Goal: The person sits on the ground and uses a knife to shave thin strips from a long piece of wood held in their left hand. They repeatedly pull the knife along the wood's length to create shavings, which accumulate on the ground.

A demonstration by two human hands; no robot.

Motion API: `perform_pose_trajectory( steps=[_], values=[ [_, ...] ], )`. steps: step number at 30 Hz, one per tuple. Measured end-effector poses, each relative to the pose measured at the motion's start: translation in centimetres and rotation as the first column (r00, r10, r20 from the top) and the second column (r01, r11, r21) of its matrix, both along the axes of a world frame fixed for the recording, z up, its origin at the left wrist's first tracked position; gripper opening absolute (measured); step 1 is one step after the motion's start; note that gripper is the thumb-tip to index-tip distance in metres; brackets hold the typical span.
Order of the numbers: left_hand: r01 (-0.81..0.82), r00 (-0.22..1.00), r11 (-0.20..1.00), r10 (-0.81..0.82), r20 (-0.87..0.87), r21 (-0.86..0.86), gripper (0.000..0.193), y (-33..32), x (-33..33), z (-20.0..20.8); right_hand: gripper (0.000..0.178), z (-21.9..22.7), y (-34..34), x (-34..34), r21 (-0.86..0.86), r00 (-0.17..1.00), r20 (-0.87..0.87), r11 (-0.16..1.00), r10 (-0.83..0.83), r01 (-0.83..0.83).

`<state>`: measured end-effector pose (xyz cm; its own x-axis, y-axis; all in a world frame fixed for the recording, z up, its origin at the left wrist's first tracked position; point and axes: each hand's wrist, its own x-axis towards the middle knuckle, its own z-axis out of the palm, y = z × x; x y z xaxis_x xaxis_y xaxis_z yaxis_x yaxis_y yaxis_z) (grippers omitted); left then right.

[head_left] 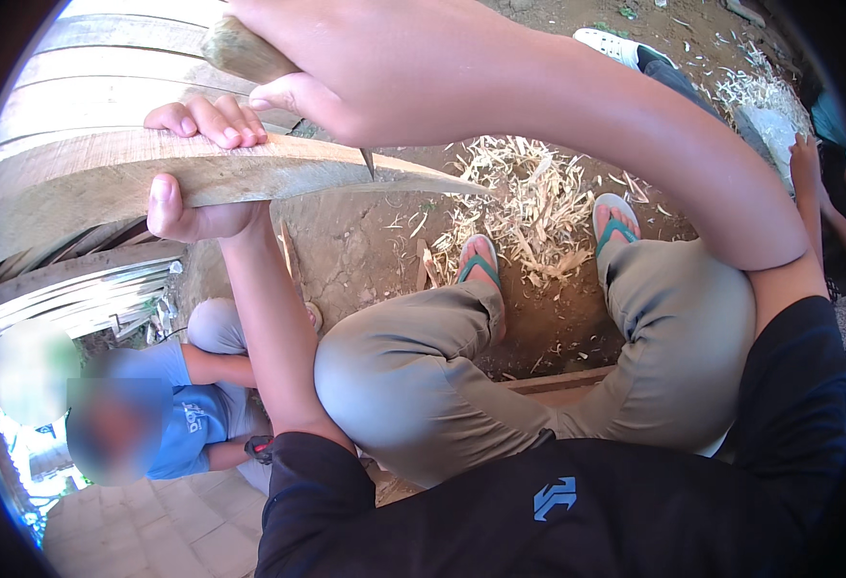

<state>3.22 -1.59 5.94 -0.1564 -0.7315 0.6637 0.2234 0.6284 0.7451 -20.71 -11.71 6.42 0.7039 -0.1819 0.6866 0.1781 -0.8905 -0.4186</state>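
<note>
A long, pale piece of wood (86, 183) crosses the upper left of the head view and tapers to a point toward the middle. My left hand (201, 220) grips it, thumb on the near face and fingers curled over the far edge. Above it, my right hand (346, 67) is closed around the rounded wooden handle (245, 50) of a bladed tool. A narrow dark blade tip (369, 162) shows below that hand, against the wood near its tapering end. The rest of the blade is hidden behind the hand.
Wood shavings (529, 207) lie heaped on the dirt floor around my sandalled feet. Pale planks (105, 87) run along the upper left. A person in a blue shirt (196, 414) sits at the left. Another person's hand (804, 159) and a white shoe (615, 46) appear at right.
</note>
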Motion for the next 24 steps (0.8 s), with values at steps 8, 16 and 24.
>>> perform_pose_trajectory(
  steps=[8,16,24],
  values=[
    [-0.466,0.876,0.885,0.462,-0.138,0.002,0.063,0.3,-3.1,-0.4,0.025,-0.4,-0.4,2.5,-0.032,0.902,0.407,0.989,0.143,-0.143],
    [-0.624,0.780,0.781,0.624,-0.047,0.005,0.067,0.4,-3.8,-0.1,0.015,-2.9,-0.3,4.8,0.551,0.651,0.686,0.352,0.326,-0.757],
    [-0.338,0.868,0.932,0.362,-0.339,0.130,0.055,0.5,-4.4,-0.7,0.020,-2.2,0.8,4.8,0.705,0.795,0.581,0.380,0.173,-0.598]
  ],
)
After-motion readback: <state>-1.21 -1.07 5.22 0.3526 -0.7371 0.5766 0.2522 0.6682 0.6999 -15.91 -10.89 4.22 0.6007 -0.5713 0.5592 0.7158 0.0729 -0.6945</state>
